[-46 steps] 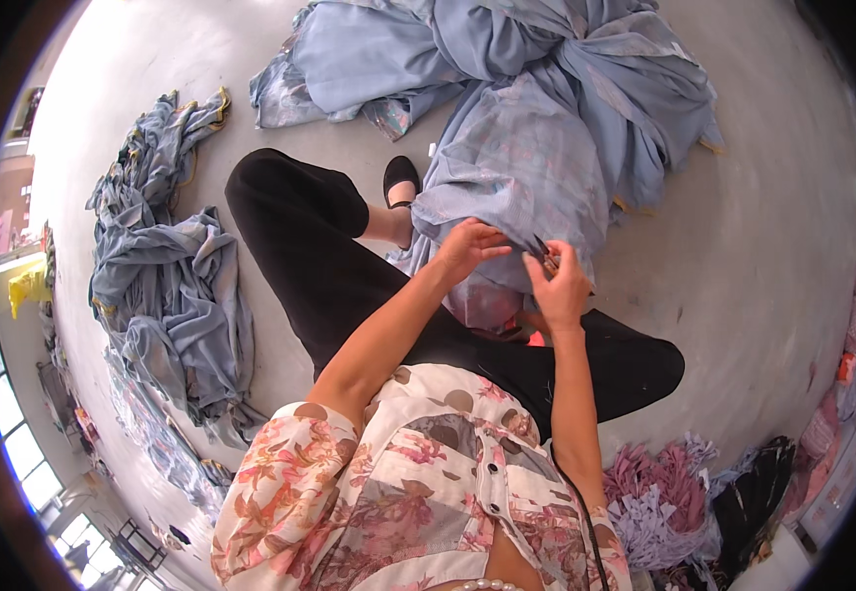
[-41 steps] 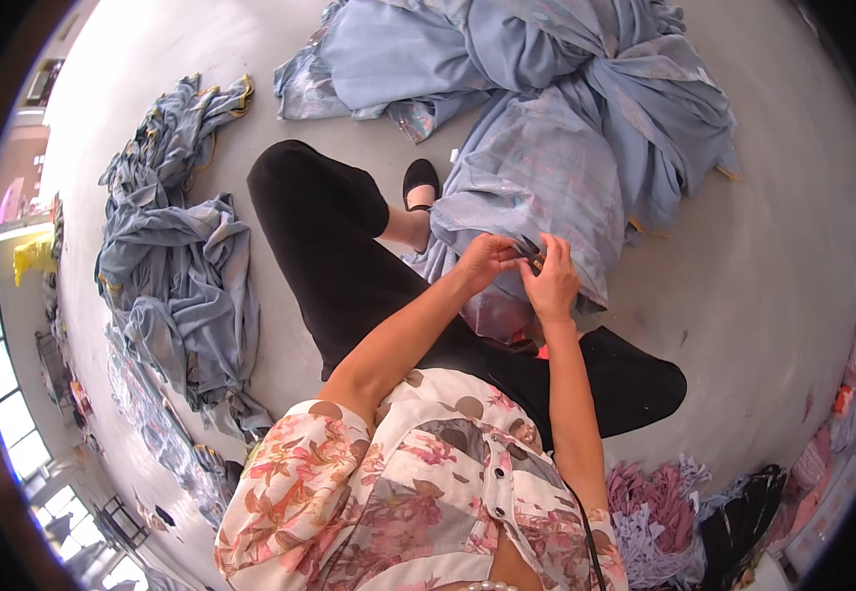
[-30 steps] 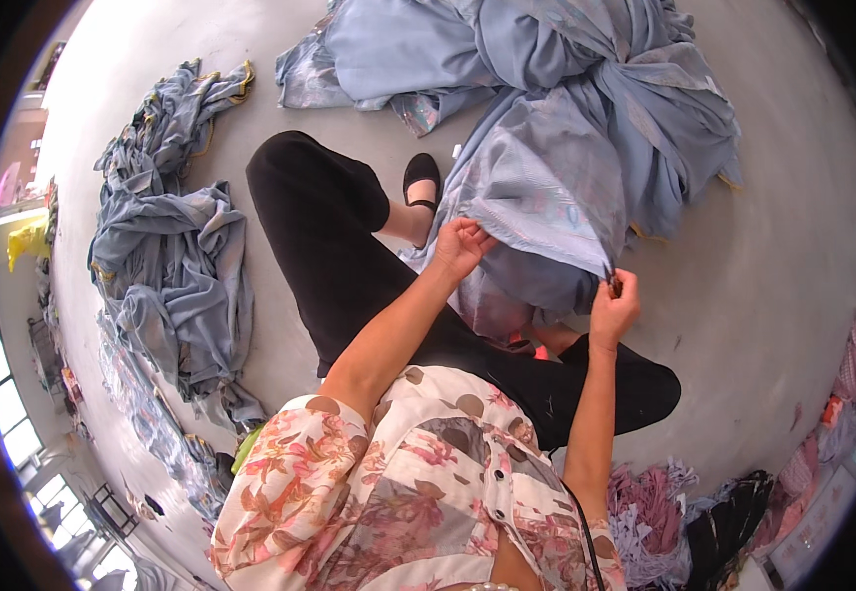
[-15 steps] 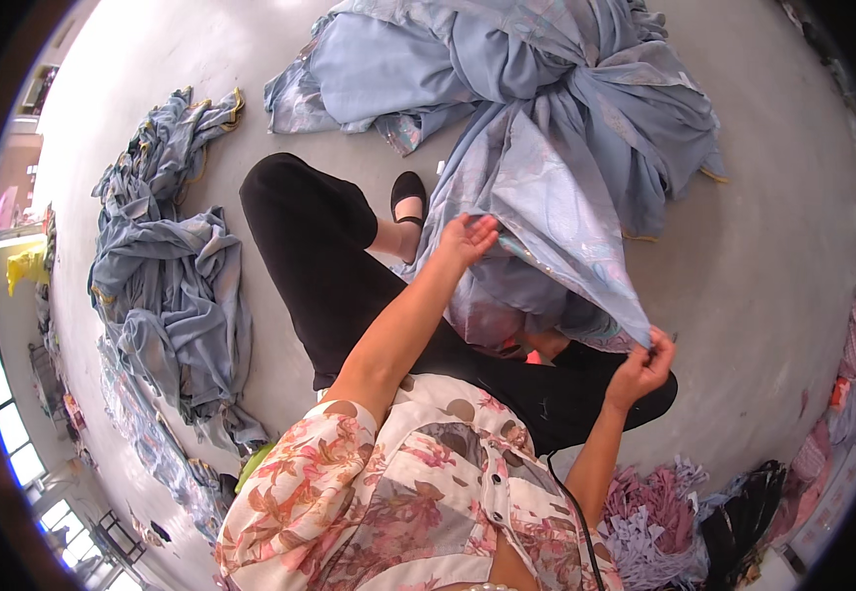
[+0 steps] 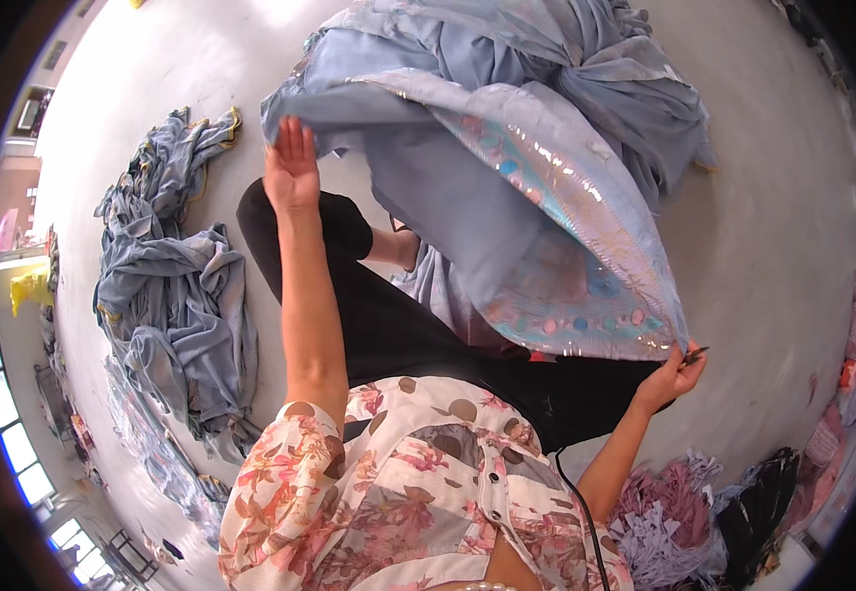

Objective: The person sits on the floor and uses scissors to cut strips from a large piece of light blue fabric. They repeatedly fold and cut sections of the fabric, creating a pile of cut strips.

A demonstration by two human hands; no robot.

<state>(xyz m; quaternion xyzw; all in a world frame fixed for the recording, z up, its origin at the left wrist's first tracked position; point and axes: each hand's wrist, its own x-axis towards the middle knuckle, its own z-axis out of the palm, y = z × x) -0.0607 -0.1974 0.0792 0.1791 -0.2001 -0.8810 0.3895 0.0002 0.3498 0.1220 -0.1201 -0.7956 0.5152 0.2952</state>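
Swung wide since moments earlier, blue cloth (image 5: 507, 217) spreads in front of black trousers (image 5: 388, 305); the left hand (image 5: 293, 175), open and outstretched, is at the cloth's left edge, while the right hand (image 5: 674, 374) pinches a corner, holding a dark tool (image 5: 697, 354).

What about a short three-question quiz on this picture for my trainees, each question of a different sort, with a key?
1. True or false: the left grip has its fingers extended.

2. Which colour are the trousers?
A) White
B) Black
C) Red

3. Fill in: a dark tool pokes out of the ____ grip, which pinches the raised cloth.

Key:
1. True
2. B
3. right, as in right grip
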